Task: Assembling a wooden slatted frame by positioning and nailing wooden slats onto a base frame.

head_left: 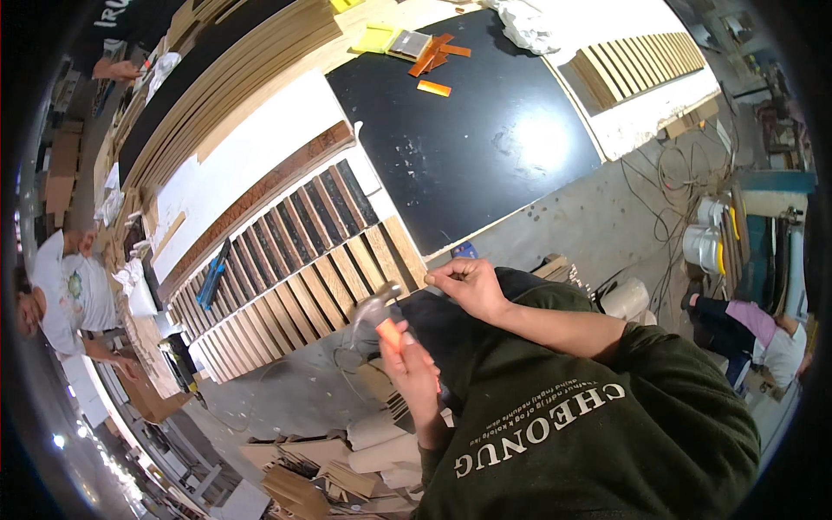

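My left hand [411, 371] is closed round the orange handle of a claw hammer [388, 333], its metal head raised beside the near ends of the wooden strips and slightly blurred. Up and to the right, my right hand [472, 288] has thumb and forefinger pinched together at the right end of the row. Anything between those fingertips is too small to make out. The row holds many pale wooden strips [303, 305] standing side by side, with dark speckled pieces [322, 206] along their far part.
A blue-handled tool [211, 279] lies on the strips at left. Beyond is a glossy black panel [451, 147] with orange pieces [433, 88]. Stacked boards [234, 78] stand far left. One person [74, 286] is at left, another [771, 342] at right. Cables [672, 178] trail on the floor.
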`<state>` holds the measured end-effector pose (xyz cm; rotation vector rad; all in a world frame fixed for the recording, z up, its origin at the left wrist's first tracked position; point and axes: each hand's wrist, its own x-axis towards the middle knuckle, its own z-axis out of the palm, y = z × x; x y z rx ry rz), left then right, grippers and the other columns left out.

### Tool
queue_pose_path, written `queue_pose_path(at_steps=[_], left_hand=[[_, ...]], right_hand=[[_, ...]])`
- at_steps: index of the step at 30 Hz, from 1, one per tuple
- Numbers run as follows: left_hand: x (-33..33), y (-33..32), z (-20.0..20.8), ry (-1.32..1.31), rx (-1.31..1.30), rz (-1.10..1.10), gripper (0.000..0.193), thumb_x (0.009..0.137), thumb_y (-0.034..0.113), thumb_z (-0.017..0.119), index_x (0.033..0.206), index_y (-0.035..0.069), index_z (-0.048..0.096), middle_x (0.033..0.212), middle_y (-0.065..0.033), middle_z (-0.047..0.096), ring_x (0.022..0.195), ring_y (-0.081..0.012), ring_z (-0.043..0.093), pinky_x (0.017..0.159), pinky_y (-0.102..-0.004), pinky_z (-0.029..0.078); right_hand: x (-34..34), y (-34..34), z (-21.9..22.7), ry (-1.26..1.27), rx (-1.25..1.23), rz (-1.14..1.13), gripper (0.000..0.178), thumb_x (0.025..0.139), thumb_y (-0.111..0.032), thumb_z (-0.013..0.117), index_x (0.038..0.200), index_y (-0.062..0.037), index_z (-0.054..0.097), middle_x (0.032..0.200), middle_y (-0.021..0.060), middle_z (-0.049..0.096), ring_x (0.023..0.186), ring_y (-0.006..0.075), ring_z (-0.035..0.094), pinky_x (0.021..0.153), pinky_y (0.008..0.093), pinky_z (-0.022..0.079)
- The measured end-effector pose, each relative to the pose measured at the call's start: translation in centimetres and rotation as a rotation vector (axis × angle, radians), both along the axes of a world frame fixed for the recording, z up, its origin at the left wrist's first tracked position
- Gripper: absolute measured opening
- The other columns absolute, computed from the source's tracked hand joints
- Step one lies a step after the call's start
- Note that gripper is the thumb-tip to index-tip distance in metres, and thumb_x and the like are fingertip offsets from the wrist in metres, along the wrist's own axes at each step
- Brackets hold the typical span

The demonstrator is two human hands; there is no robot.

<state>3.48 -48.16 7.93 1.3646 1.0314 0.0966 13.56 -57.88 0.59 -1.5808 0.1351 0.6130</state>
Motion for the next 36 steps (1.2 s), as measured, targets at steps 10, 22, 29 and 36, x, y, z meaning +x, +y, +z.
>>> queue_pose_path(at_steps=[10,22,29,36], left_hand=[[0.9,1.9,1.1,-0.031,0.023,-0.101,0.026,0.093,0.014,0.044,0.114,-0.001,0.049,0.054,-0.0007,0.042,0.039,-0.0071,0.037,0.035,-0.0201,0.031],[17.4,-2.1,0.3,-0.128,0.399,-0.830,0.045,0.084,0.006,0.054,0.127,-0.003,0.045,0.087,-0.0059,0.053,0.076,-0.0083,0.049,0.068,-0.0236,0.042],[20.5,-1.8,0.6,-0.293,0.682,-0.863,0.040,0.085,0.018,0.062,0.120,0.000,0.055,0.108,-0.0139,0.054,0.086,-0.0185,0.057,0.077,-0.0283,0.046],[5.0,10.4,-3.7,-0.006,0.982,-0.499,0.037,0.085,0.014,0.057,0.119,-0.001,0.053,0.107,-0.0148,0.055,0.095,-0.0279,0.053,0.084,-0.0381,0.042]], right_hand=[[-0.2,-1.2,-1.9,0.037,0.182,-0.121,0.021,0.082,-0.016,0.067,0.095,0.0002,0.068,0.080,0.0087,0.067,0.070,0.0108,0.062,0.065,0.0248,0.049],[-0.5,-0.8,-0.9,-0.286,0.018,-0.074,0.019,0.073,-0.014,0.070,0.091,-0.0065,0.068,0.084,0.0092,0.065,0.071,0.0218,0.064,0.064,0.0310,0.050],[-0.2,-1.5,-1.9,-0.400,-0.023,-0.073,0.016,0.072,-0.022,0.072,0.081,-0.0090,0.071,0.082,0.0055,0.066,0.074,0.0247,0.063,0.066,0.0340,0.050],[0.5,-0.8,-1.1,-0.492,-0.007,-0.004,0.015,0.069,-0.019,0.073,0.079,-0.0081,0.070,0.083,0.0065,0.067,0.075,0.0239,0.064,0.066,0.0326,0.051]])
